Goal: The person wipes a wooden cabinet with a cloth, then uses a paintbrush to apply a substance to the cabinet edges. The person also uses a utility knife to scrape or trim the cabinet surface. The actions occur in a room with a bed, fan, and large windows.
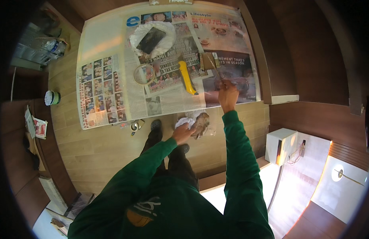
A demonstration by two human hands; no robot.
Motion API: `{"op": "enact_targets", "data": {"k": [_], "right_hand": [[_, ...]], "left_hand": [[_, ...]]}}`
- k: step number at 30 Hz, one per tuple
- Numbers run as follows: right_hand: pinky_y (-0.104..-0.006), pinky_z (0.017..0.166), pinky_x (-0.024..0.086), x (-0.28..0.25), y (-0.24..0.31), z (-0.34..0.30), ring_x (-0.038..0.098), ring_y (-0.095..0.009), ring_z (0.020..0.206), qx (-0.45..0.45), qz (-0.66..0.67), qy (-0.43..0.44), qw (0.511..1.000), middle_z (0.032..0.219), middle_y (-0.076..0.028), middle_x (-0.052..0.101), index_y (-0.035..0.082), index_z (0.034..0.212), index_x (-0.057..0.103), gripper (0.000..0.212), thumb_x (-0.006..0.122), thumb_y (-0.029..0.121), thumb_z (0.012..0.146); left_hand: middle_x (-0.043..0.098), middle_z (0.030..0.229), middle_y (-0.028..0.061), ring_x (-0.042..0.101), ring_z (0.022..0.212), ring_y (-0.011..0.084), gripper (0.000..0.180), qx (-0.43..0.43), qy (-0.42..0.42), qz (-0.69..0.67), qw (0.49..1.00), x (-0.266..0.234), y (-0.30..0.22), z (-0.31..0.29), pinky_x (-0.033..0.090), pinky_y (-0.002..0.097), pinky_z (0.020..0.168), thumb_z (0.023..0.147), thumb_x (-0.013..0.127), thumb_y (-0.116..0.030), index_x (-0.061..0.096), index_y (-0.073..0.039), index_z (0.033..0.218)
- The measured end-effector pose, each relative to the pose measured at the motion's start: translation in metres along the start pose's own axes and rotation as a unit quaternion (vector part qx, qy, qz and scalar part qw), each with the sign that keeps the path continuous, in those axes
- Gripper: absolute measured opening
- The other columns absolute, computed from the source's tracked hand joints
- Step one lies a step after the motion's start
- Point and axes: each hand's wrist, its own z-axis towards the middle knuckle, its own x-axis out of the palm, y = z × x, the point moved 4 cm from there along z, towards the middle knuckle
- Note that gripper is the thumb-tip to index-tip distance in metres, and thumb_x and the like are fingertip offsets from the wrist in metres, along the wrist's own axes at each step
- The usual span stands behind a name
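1. the right hand [228, 95] holds a thin brush [215, 67] over the newspapers [172, 99].
2. the left hand [183, 132] grips a crumpled rag [197, 122] at the newspaper edge.
3. a yellow cutter [186, 77] lies near the brush.

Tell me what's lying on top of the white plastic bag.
A dark, flat rectangular slab lies on the white plastic bag, which sits on newspaper. The bag's crumpled edges show all around it. The part of the bag under the slab is hidden.
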Motion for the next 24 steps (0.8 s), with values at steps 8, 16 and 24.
{"op": "enact_targets", "data": {"k": [8,16,24], "right_hand": [[-0.0297,0.071,0.053,-0.077,0.021,-0.072,0.067,-0.016,0.077,0.109,0.428,0.088,0.893,0.089,-0.009,0.072,-0.002,0.117,0.069,0.030,0.066,0.009,0.089],[-0.0296,0.082,0.052,-0.148,0.073,-0.137,0.064,-0.015,0.091,0.074,0.458,0.105,0.880,0.107,-0.009,0.067,-0.004,0.125,0.061,0.043,0.071,0.003,0.084],[-0.0297,0.071,0.052,-0.203,0.090,-0.190,0.064,-0.017,0.078,0.069,0.311,-0.019,0.948,0.097,-0.012,0.068,-0.005,0.114,0.067,0.033,0.073,0.003,0.083]], "left_hand": [[0.067,0.080,0.0066,0.066,0.074,0.0131,0.023,0.089,-0.159,-0.139,0.974,-0.081,-0.005,-0.069,0.054,0.0273,0.067,0.091,0.070,-0.010,0.063,0.003,0.108],[0.053,0.127,0.0211,0.066,0.098,0.0263,0.060,0.228,-0.223,0.065,0.946,-0.141,-0.166,0.058,0.055,0.0351,0.080,0.080,0.077,-0.013,0.051,0.004,0.131],[0.029,0.153,0.0296,0.038,0.137,0.0454,0.101,0.156,-0.144,0.330,0.920,-0.143,-0.205,0.175,0.040,0.0453,0.111,0.060,0.087,-0.033,0.040,0.005,0.141]]}}
